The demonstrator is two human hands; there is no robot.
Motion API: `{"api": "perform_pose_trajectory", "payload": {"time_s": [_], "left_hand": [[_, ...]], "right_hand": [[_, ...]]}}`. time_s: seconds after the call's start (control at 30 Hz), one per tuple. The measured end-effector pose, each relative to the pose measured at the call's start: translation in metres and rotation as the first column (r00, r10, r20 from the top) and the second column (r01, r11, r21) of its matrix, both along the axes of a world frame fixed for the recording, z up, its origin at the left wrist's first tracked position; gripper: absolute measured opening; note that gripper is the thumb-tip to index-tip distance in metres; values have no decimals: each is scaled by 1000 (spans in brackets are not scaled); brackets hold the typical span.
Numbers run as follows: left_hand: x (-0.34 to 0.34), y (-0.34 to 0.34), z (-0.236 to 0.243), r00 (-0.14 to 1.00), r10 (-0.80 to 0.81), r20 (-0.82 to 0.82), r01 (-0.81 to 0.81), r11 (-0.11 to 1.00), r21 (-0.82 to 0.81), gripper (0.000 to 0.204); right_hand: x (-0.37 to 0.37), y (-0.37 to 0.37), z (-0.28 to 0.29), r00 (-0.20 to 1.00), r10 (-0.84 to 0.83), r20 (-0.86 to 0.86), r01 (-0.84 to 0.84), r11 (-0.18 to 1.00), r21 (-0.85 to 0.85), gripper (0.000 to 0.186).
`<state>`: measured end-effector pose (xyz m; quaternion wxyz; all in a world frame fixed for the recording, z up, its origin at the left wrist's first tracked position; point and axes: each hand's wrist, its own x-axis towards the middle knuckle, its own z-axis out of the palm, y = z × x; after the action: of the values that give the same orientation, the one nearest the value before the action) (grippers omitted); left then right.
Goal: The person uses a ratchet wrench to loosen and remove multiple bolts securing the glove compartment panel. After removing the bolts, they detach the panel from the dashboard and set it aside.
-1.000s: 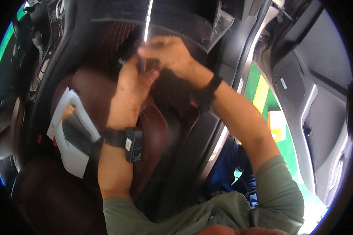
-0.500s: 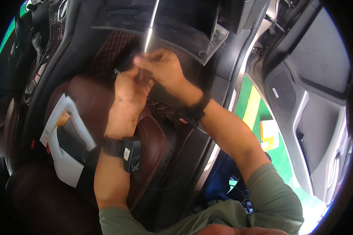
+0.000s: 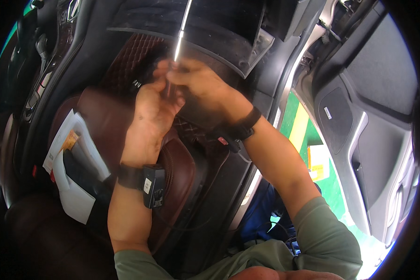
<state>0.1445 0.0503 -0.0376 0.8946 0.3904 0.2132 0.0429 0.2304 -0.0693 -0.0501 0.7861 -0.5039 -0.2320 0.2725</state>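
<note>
A long, thin, shiny metal rod [image 3: 184, 23] runs from the top edge down between my hands. Its lower end, seemingly a reddish handle, is mostly hidden by fingers. My left hand [image 3: 154, 107] is palm up, fingers curled around that lower end. Just above it, my right hand [image 3: 196, 79] closes thumb and fingers around the rod, somewhat blurred. Both hands are over the brown seat [image 3: 109, 114] and the quilted floor mat [image 3: 137, 53]. Each wrist has a black strap with a small device, one on the left [image 3: 154, 186] and one on the right [image 3: 228, 142].
White papers and a dark folder [image 3: 74, 163] lie on the seat at left. A dark curved panel [image 3: 210, 28] crosses the footwell ahead. At right, the car door [image 3: 359, 98] hangs open above a green floor [image 3: 291, 109] with a yellow stripe and a white-orange package [image 3: 317, 158].
My right hand's fingers have shifted around the rod, and its wrist has moved slightly right. My left hand stays around the lower end. The whole view has shifted a little.
</note>
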Motion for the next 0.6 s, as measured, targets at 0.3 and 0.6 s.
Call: {"api": "perform_pose_trajectory", "payload": {"time_s": [0.3, 0.6], "left_hand": [[1, -7, 4, 982, 180, -52, -181, 983, -12, 20], [5, -7, 0, 991, 96, -97, -94, 995, 29, 25]], "right_hand": [[-4, 4, 14, 974, -146, 173, 197, 921, -335, 46], [4, 1, 15, 978, -115, 172, 130, 989, -75, 19]]}}
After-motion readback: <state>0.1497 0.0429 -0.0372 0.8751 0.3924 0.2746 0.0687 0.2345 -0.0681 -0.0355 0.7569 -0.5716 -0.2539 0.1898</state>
